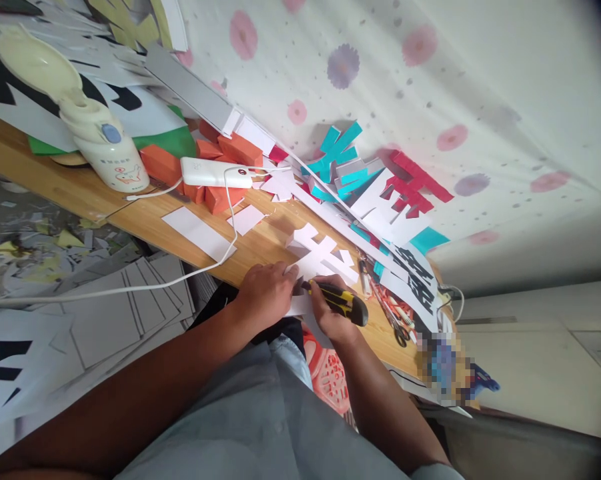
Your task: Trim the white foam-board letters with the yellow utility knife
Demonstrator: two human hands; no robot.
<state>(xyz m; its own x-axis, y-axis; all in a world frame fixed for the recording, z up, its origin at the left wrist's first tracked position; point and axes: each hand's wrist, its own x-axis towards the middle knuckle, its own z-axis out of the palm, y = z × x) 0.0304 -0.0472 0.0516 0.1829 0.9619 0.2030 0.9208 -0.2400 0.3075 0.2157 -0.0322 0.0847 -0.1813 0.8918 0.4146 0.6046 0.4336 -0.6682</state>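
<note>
A black and yellow utility knife point(341, 301) is gripped in my right hand point(333, 317). Its blade end points left, close to the fingertips of my left hand point(267, 293). A white raised cut-out character point(316, 257) lies at the table's front edge, and my left fingers are closed on its near side. Below the knife tip a white strip point(300, 305) sticks out over the edge; my hands partly cover it. I cannot tell whether the blade touches the white material.
On the wooden table point(275, 230) lie white paper pieces point(200, 233), orange blocks point(220, 197) and a power bank point(215, 172) with a cable. An open-lidded bottle point(105, 147) stands left. Turquoise letters point(335, 150) and a red letter point(415, 187) lean behind; scissors point(400, 330) lie right.
</note>
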